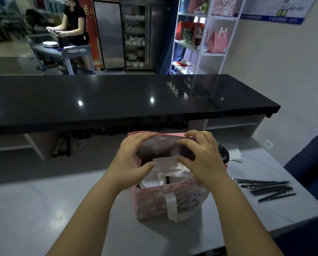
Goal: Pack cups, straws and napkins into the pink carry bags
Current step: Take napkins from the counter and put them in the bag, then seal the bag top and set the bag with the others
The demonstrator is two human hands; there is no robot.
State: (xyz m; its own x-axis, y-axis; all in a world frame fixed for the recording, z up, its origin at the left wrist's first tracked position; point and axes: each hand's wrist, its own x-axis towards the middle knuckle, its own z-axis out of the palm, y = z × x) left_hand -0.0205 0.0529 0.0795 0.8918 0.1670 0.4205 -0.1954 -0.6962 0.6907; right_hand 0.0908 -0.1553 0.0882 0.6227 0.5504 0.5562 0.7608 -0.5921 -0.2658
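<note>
A pink carry bag (152,206) with white cloud print and a white ribbon handle stands open on the grey table (43,209). Inside it show white napkins (170,169) and a cup top, partly hidden. My left hand (134,161) grips the bag's left rim, thumb over the opening. My right hand (200,156) holds the far right rim, fingers curled over the back panel and thumb inside. Several black wrapped straws (265,187) lie on the table to the right. A white napkin (234,154) and a dark cup lid (223,152) sit behind my right hand.
A black glossy counter (117,97) runs across behind the table. Beyond it, a person works at a grey cart (62,50) with plates. A white shelf rack (206,34) holds pink bags. A dark blue seat (311,163) is at the right.
</note>
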